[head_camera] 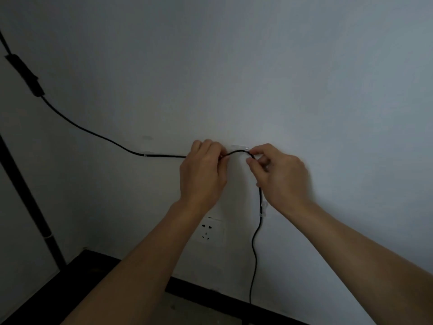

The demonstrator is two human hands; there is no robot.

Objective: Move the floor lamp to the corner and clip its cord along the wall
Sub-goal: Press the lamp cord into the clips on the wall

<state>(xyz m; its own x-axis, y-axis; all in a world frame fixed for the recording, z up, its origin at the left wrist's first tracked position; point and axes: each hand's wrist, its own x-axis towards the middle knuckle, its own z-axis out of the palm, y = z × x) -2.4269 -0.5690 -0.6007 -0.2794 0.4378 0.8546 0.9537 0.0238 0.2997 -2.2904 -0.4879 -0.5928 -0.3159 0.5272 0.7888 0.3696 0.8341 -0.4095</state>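
We see the lamp pole [25, 195] standing far left of our hands, apparently in the corner. The cord [93, 133] is clipped left of our left hand [202, 173]. Both hands pinch its bend; right hand [278, 174] presses it toward a clear clip [240, 147], seemingly unfastened.
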